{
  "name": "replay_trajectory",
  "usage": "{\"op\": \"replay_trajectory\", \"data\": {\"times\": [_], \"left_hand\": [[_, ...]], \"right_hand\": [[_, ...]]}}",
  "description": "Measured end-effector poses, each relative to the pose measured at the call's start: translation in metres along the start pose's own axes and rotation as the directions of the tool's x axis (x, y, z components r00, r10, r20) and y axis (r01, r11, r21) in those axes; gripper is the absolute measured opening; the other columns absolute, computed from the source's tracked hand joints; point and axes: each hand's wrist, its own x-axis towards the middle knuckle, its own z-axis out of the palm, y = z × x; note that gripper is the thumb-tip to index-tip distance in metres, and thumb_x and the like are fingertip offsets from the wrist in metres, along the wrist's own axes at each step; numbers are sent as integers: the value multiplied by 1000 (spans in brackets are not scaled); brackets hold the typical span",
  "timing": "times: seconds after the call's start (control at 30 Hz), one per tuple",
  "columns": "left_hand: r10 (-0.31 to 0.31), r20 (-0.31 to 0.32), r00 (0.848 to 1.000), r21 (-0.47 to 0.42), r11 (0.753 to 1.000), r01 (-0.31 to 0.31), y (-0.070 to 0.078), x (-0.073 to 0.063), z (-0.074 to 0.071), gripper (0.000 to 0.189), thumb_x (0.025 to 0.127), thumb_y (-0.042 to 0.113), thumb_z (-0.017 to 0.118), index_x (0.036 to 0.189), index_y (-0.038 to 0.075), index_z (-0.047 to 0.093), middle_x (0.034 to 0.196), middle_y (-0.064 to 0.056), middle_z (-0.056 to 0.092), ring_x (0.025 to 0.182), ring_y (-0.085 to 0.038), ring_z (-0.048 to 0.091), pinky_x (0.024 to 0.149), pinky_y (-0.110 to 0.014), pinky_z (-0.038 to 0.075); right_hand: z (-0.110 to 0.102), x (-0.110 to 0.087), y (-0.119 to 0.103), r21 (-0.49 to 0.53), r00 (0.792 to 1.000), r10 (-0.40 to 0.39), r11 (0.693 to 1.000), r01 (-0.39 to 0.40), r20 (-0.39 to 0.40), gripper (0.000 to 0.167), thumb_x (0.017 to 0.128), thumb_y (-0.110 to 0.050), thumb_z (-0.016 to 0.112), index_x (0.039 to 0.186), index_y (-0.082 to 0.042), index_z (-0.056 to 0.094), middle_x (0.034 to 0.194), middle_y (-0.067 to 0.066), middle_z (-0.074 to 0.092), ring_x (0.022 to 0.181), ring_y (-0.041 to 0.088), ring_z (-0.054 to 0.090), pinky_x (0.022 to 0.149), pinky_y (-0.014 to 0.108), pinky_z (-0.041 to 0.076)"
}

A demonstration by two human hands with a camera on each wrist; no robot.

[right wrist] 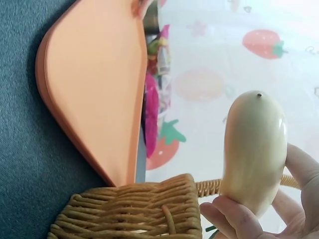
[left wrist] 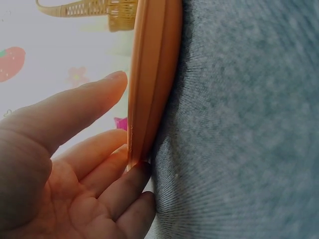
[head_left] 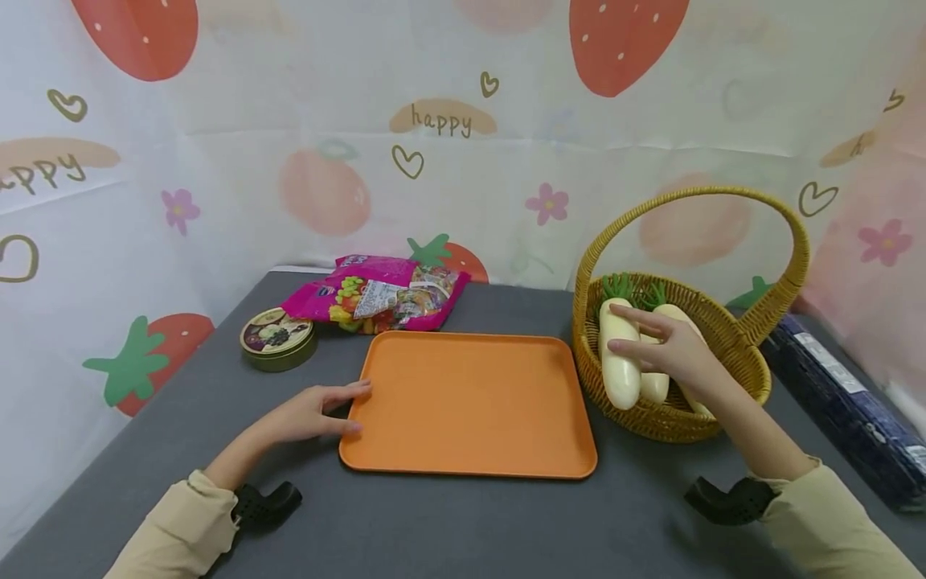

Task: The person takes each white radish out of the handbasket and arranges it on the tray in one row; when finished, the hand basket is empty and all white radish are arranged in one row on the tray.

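My right hand (head_left: 673,351) grips a toy white radish (head_left: 620,362) with green leaves at the basket's left side. In the right wrist view, the radish (right wrist: 255,149) has its rounded tip up, with the thumb on one side and fingers on the other. More white radishes (head_left: 654,384) lie beside it in the yellow wicker basket (head_left: 752,371). My left hand (head_left: 307,414) touches the left edge of an orange tray (head_left: 470,402). The left wrist view has its fingers (left wrist: 119,191) at the tray's rim (left wrist: 154,74), the thumb extended.
Behind the tray lies a pink snack bag (head_left: 383,293), with a round green tin (head_left: 278,339) to its left. A long dark-blue package (head_left: 846,402) lies right of the basket. The basket's tall handle (head_left: 694,193) arches above it. A printed cloth (head_left: 448,185) hangs behind the grey table (head_left: 463,523).
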Motion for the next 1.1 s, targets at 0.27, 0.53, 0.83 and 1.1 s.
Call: {"op": "replay_trajectory", "data": {"times": [0.27,0.53,0.83,1.1], "left_hand": [[-3,6,1000,-15,1000,3,-1,2,-1,66,83,25,65,134,-6,36,137,-19,33,126,-34,25,98,-46,24],[-15,8,1000,-21,1000,15,0,2,-1,66,84,24,64,135,-5,35,137,-19,33,126,-35,25,98,-48,24],[-20,2,1000,-22,1000,20,3,1,0,66,83,23,65,134,-6,35,137,-20,32,126,-35,25,98,-48,23],[-26,0,1000,-28,999,26,2,1,0,66,83,23,65,135,-5,34,137,-20,33,126,-35,24,98,-48,23]], "right_hand": [[5,-3,0,7,1000,-21,1000,21,12,65,87,-27,60,141,-8,29,143,16,22,127,38,22,82,51,42],[8,-7,-1,19,999,-40,999,40,18,62,88,-23,59,140,-7,30,143,19,21,127,40,18,81,51,43],[14,-15,-2,17,999,-39,999,39,21,62,87,-22,61,139,-6,32,143,20,21,123,40,29,79,47,45],[20,-25,-4,55,998,-47,997,45,42,60,86,-20,61,139,-8,35,143,16,22,113,36,45,76,40,48]]}}
